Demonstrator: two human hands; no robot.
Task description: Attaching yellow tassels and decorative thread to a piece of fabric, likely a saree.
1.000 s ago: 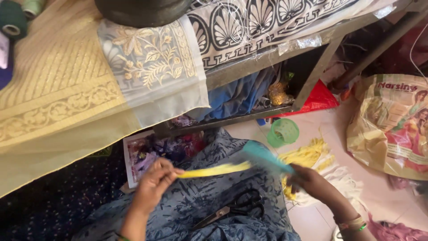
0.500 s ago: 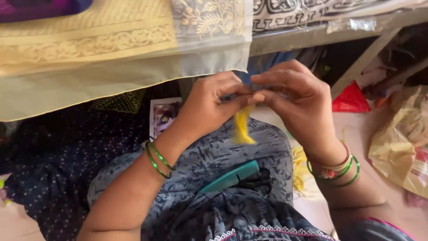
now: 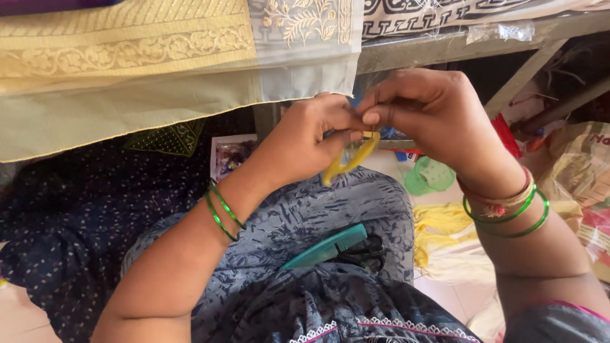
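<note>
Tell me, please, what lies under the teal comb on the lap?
The teal comb rests on blue-grey patterned fabric over the lap; black scissors lie beside its toothed end. Whether anything sits beneath the comb itself is hidden.

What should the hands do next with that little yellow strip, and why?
Probably draw the yellow strip snug between the fingertips. Both the left hand and right hand pinch its top end together, and the rest hangs down loose and curled. The teal comb lies on the lap, out of use.
</note>
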